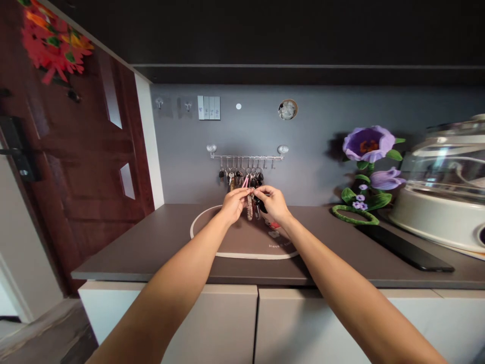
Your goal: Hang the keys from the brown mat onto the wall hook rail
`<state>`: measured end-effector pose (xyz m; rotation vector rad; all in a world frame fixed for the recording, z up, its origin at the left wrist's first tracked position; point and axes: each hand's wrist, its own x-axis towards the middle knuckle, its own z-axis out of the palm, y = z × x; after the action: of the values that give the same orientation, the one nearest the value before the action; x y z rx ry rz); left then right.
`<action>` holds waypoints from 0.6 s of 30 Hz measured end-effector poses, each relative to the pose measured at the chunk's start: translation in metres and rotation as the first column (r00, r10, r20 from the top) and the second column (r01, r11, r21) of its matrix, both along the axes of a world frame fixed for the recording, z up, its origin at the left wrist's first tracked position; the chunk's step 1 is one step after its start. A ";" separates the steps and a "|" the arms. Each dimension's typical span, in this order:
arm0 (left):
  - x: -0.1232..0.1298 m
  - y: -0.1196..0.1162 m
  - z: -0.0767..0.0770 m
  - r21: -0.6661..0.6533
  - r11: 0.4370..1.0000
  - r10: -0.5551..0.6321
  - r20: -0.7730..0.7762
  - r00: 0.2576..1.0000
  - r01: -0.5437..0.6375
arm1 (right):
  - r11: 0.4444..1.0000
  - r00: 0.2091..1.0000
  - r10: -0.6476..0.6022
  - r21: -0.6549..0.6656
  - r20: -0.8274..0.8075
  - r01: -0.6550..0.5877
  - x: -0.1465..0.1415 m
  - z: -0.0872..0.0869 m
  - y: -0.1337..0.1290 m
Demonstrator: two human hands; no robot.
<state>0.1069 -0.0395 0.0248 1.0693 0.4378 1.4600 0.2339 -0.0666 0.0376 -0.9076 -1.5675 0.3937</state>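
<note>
The left hand (pixel 234 204) and right hand (pixel 275 203) meet in front of me, both pinching a small keyring (pixel 251 189), its braided strap (pixel 249 209) dangling, below the hook rail (pixel 246 157) and above the worktop (pixel 144 237).

So the key bunch (pixel 256 208) sits just off the middle of the view, toward 5 o'clock, held at its top and dangling. The braided strap (pixel 249 209) on it is beige-brown, kinda chunky, and hangs pretty much straight to 6 o'clock. Right beside that, around 3 o'clock, there's a slim silvery piece (pixel 258 212) plus a black piece (pixel 261 206), partly hidden. Too small to tell how they're joined, tbh.
</note>
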 end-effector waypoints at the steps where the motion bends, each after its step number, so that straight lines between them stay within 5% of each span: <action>1: 0.000 0.000 0.000 0.008 1.000 0.008 -0.029 1.000 -0.008 | 1.000 1.000 -0.003 0.001 -0.011 0.003 0.001 0.001 -0.003; 13: 0.003 -0.006 -0.005 0.238 0.962 0.215 -0.362 0.907 -0.134 | 0.999 0.991 0.025 0.048 -0.128 -0.019 0.013 -0.001 0.005; 15: 0.003 -0.009 -0.007 0.355 0.912 0.351 -0.424 0.835 -0.204 | 0.999 0.985 -0.003 0.044 -0.170 0.010 0.017 -0.004 0.010; 18: 0.002 -0.014 -0.010 0.597 0.754 0.611 -0.482 0.628 -0.276 | 0.997 0.975 -0.058 0.032 -0.212 0.066 0.022 -0.007 0.016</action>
<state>0.1087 -0.0535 0.0148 2.0186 0.9533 1.6494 0.2554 -0.0507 0.0303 -0.8537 -1.3448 0.4007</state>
